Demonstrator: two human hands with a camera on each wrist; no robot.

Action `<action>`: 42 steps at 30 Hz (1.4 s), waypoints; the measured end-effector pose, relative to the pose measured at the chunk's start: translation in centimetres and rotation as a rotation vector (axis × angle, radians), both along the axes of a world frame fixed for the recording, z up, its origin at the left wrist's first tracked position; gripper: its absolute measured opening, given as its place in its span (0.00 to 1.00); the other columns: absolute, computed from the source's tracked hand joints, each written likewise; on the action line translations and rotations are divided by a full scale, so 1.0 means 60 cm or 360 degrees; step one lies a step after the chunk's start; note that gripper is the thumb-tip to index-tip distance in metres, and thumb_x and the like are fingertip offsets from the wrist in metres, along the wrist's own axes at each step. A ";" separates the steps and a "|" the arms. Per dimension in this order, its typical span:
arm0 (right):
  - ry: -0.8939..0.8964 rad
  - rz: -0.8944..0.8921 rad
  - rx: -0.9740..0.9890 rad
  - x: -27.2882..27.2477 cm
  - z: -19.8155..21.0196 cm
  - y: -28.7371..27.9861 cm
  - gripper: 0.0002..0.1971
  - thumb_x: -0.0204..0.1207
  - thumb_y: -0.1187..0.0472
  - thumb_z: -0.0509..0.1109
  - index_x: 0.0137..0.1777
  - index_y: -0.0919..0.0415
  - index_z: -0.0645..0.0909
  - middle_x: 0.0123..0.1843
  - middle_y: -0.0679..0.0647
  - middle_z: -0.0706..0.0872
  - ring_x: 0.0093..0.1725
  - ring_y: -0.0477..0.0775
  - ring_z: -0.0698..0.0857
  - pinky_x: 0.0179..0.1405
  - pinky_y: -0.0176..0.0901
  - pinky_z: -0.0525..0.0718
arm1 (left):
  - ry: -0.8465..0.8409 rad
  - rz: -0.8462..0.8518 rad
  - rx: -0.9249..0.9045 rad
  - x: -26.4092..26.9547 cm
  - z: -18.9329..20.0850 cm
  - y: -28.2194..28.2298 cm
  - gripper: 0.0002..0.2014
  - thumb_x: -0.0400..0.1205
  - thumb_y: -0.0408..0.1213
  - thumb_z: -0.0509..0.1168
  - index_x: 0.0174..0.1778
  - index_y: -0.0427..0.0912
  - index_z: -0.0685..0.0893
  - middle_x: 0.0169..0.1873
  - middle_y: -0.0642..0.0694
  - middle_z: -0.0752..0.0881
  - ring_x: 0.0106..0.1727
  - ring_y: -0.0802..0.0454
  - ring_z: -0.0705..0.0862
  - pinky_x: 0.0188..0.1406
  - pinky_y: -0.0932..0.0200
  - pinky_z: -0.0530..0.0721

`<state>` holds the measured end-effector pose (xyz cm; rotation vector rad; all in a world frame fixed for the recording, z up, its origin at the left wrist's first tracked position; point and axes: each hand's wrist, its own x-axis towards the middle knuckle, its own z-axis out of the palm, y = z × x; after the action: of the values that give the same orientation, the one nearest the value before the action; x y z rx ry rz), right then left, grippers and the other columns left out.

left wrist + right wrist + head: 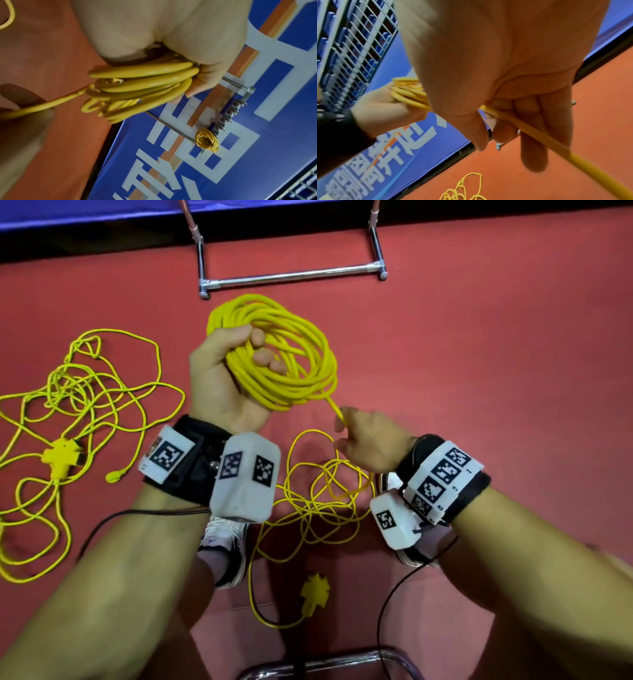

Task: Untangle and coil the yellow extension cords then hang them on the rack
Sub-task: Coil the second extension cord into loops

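Note:
My left hand (pixel 253 350) grips a coil of yellow extension cord (pixel 291 361), held up over the red floor. From the coil's lower edge one strand (pixel 337 410) runs down into my right hand (pixel 346 429), which pinches it. In the right wrist view the strand (pixel 539 136) runs on across the curled fingers (pixel 532 148). The cord's loose tail (pixel 325 498) lies in loops between my feet and ends in a yellow socket block (pixel 315 587). A second tangled cord (pixel 68 405) lies on the left. The left wrist view shows the hook rack (pixel 228 117) with a coiled cord (pixel 206 139) hanging on it.
The rack's chrome base bars (pixel 291 275) stand on the floor just beyond the coil, in front of a blue banner wall (pixel 102 210). My shoes (pixel 226 542) flank the loose loops. A chrome tube (pixel 342 662) is at the bottom edge. The second cord's socket block (pixel 63 457) lies at the left.

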<state>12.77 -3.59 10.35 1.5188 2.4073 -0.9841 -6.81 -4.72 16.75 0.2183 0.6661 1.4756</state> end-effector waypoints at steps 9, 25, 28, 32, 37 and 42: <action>0.0238 0.0098 -0.0094 -0.019 0.041 -0.023 0.08 0.73 0.55 0.75 0.46 0.52 0.79 0.32 0.42 0.79 0.39 0.54 0.83 0.40 0.38 0.73 | 0.0702 0.0732 -0.0050 0.002 -0.015 0.021 0.09 0.77 0.22 0.66 0.45 0.38 0.74 0.25 0.45 0.77 0.25 0.53 0.79 0.28 0.58 0.79; 0.1245 -0.0046 -0.0049 -0.014 0.083 0.002 0.03 0.71 0.66 0.77 0.43 0.59 0.87 0.26 0.43 0.79 0.27 0.37 0.73 0.31 0.29 0.71 | 0.1804 -0.0211 -0.0074 0.024 -0.037 -0.001 0.22 0.64 0.25 0.73 0.54 0.27 0.78 0.40 0.36 0.80 0.36 0.49 0.78 0.30 0.56 0.80; 0.1476 -0.0089 -0.0170 -0.012 0.093 0.006 0.08 0.68 0.67 0.82 0.41 0.63 0.85 0.31 0.55 0.88 0.31 0.45 0.84 0.32 0.39 0.81 | 0.1610 -0.0610 -0.0067 0.035 -0.034 -0.012 0.19 0.67 0.34 0.77 0.47 0.29 0.80 0.32 0.38 0.80 0.30 0.50 0.78 0.27 0.58 0.78; 0.1334 -0.0252 0.0042 0.001 0.094 0.023 0.21 0.58 0.56 0.89 0.31 0.52 0.75 0.24 0.44 0.79 0.25 0.44 0.74 0.24 0.43 0.71 | 0.1517 -0.0863 -0.0290 0.062 -0.022 -0.017 0.15 0.85 0.49 0.66 0.42 0.39 0.81 0.19 0.45 0.77 0.16 0.54 0.76 0.15 0.65 0.77; 0.1435 -0.0210 -0.0052 0.008 0.090 0.029 0.18 0.65 0.63 0.84 0.45 0.55 0.76 0.27 0.60 0.75 0.28 0.50 0.73 0.25 0.48 0.72 | 0.1246 -0.1004 -0.0213 0.065 -0.019 -0.019 0.22 0.67 0.65 0.71 0.40 0.47 0.88 0.23 0.47 0.80 0.15 0.55 0.76 0.15 0.65 0.76; 0.1536 -0.0203 -0.0154 0.018 0.097 0.039 0.17 0.68 0.72 0.78 0.52 0.58 0.77 0.30 0.53 0.76 0.29 0.47 0.74 0.28 0.40 0.74 | 0.1320 -0.1103 -0.0140 0.064 -0.019 -0.027 0.17 0.69 0.30 0.79 0.51 0.40 0.83 0.24 0.51 0.81 0.16 0.58 0.74 0.16 0.66 0.74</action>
<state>13.83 -1.23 16.19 1.3432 2.7277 -2.2282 -2.96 -6.35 15.58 0.9226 1.1632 0.6424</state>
